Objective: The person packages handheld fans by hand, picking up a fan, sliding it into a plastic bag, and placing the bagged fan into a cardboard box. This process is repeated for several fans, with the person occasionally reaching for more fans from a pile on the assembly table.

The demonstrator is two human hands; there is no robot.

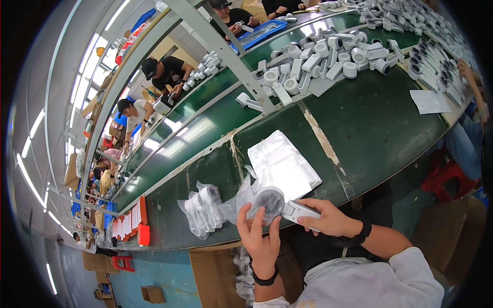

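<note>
Over the near edge of the green workbench I hold a small white handheld fan (298,211) with a round, dark-faced head. My right hand (328,220) is closed round its handle. Around the head lies a clear plastic bag (237,203), and my left hand (261,244) grips the bag and head from below with curved fingers. Just beyond my hands is a stack of flat white plastic bags (285,161). To the left lie several fans in clear bags (202,211), side by side on the bench.
A large heap of white fans (328,59) covers the bench's far side, near a metal post (231,56). Orange-edged trays (131,223) stand far left. White paper (430,101) lies right. Cardboard boxes (213,274) sit below the bench. Co-workers (172,74) work across the line.
</note>
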